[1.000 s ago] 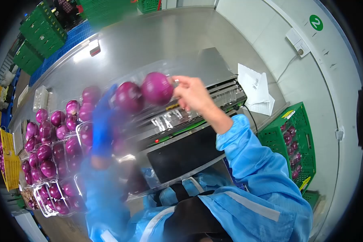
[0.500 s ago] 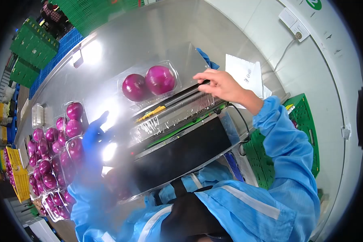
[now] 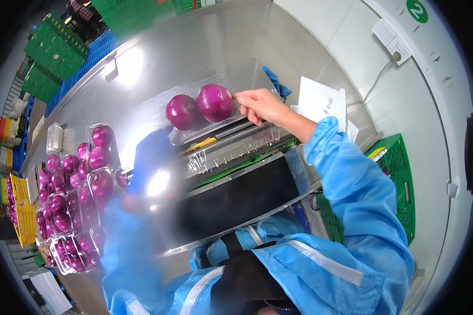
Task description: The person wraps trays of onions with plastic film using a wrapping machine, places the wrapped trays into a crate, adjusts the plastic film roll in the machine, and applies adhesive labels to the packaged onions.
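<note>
Two large red onions, one on the left (image 3: pixel 182 112) and one on the right (image 3: pixel 215 103), sit side by side in a clear plastic tray (image 3: pixel 180 139) on the metal table. My right hand (image 3: pixel 261 106), bare, is at the right onion's edge with thumb and fingers drawn together in a pinch. Whatever lies between those fingertips is too small to make out. My left hand (image 3: pixel 153 160), in a blue glove, is smeared by motion just left of the tray; its fingers cannot be read. Below the onions runs a wrapping machine with clear film (image 3: pixel 236 150) and a yellow-handled tool (image 3: pixel 201 145).
Several clear trays of red onions (image 3: pixel 63 220) are stacked at the left. Written paper (image 3: pixel 320 101) and a blue cloth (image 3: pixel 276 83) lie at the table's right. Green crates (image 3: pixel 55 44) stand behind, another green crate (image 3: pixel 399 178) at right. A wall socket (image 3: pixel 397 52) holds a plug.
My right hand has moved left to the right onion, its fingers curling in. My left hand has swung right, toward the tray. The view has shifted slightly.
</note>
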A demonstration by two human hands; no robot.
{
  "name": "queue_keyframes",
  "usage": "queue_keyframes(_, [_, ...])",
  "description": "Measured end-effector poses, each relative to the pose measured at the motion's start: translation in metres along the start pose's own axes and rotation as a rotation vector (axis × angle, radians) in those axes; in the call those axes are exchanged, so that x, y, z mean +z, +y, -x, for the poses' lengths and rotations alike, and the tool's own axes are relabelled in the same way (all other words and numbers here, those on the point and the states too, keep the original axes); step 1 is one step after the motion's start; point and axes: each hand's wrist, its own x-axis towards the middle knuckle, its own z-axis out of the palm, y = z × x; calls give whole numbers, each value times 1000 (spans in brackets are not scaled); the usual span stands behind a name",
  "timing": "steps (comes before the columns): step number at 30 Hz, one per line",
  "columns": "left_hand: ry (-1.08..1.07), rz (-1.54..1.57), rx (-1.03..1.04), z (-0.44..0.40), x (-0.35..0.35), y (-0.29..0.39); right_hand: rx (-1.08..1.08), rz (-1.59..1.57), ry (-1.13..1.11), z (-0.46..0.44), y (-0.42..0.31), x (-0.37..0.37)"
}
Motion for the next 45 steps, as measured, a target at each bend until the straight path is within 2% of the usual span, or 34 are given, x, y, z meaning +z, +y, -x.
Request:
queue_keyframes(1, [41,25,-54,18,-2,13,-43,98,-36,14,1,-10])
queue_keyframes(2, [59,-320,262,33,-15,9,-85,196,-71,26,2,-22])
queue_keyframes(4, [77,-873,617,44,-35,3,-462,929,-141,48,-1,-54])
queue_keyframes(5, [73,-1082,652,48,-38,4,-651,1293,-175,54,0,-62])
queue_keyframes(7, [-1,-1267,719,50,-33,7,-711,1258,-222,53,5,-59])
queue_keyframes(9, [-100,-1215,794,35,-15,17,-749,1129,-239,49,11,-56])
queue_keyframes(11, [-58,-952,672,49,-25,-30,-752,888,-234,46,27,-47])
queue_keyframes(12, [-25,-1023,696,63,-32,-30,-794,761,-199,56,33,-53])
queue_keyframes(13, [-7,-854,655,80,-39,-24,-581,533,-146,80,23,-52])
queue_keyframes(14, [12,-674,624,98,-46,-18,-255,483,-211,107,-8,-55])
queue_keyframes(16, [115,-405,604,126,-65,16,-643,517,-80,111,-38,-70])
queue_keyframes(18, [379,-616,681,91,-81,74,-843,349,250,84,-87,-66])
queue_keyframes(19, [500,-725,709,61,-81,93,-874,345,354,52,-96,-58])
queue_keyframes(20, [541,-733,660,28,-75,101,-907,339,459,17,-101,-48])
queue_keyframes(21, [542,-722,582,-4,-65,100,-900,382,474,-28,-89,-38])
queue_keyframes(24, [325,-313,96,-56,-21,55,-737,725,311,-106,-2,-20])
queue_keyframes(25, [253,-168,-63,-67,-9,32,-496,741,148,-101,-3,-21])
queue_keyframes(26, [166,-207,-33,-70,-9,6,-250,745,-14,-90,-3,-21])
queue_keyframes(28, [23,-235,-45,-53,-30,-17,-102,652,-128,-45,-33,-14])
queue_keyframes(30, [-63,-135,-154,-2,-43,5,-20,292,-147,21,-58,6])
queue_keyframes(33, [-111,81,-294,75,-33,31,96,115,-197,84,-56,20])
queue_keyframes(35, [-73,263,-504,108,-1,55,319,45,-256,108,-38,29])
queue_keyframes(37, [-24,214,-464,134,19,26,204,15,-160,123,12,45])
queue_keyframes(39, [43,-81,-361,142,34,-4,65,217,20,135,33,57])
queue_keyframes(41, [217,-123,21,147,53,-23,-142,482,210,142,52,68])
queue_keyframes(42, [330,-146,12,149,58,-26,-196,569,284,144,60,70])
queue_keyframes(44, [568,-190,1,147,68,-25,-209,512,473,142,70,71])
queue_keyframes(45, [583,-247,34,150,65,-33,-227,536,533,141,78,67])
